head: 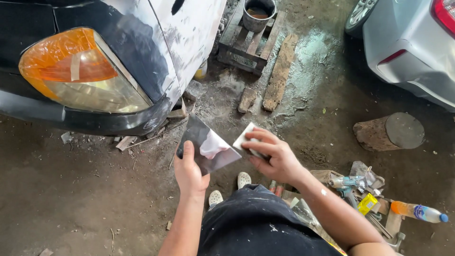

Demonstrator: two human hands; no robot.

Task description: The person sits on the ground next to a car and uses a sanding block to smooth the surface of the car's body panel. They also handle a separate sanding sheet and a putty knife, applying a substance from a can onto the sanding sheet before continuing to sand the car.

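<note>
My left hand (188, 171) grips a shiny metal plate (201, 142) by its lower edge; a blob of pink putty (212, 148) lies on the plate. My right hand (276, 156) holds a small flat spreader (243, 137) whose blade touches the plate's right edge beside the putty. Both hands are in front of my knees, below a black car's corner with an orange headlight (78, 71) and a sanded, whitish fender (187, 35).
A wooden pallet (251, 45) with a metal bucket (258, 13) stands beyond. A silver car (410, 47) is at the right, a log stump (388, 132) below it. Tools, a drill (348, 182) and a plastic bottle (419, 211) lie at lower right on the dirt floor.
</note>
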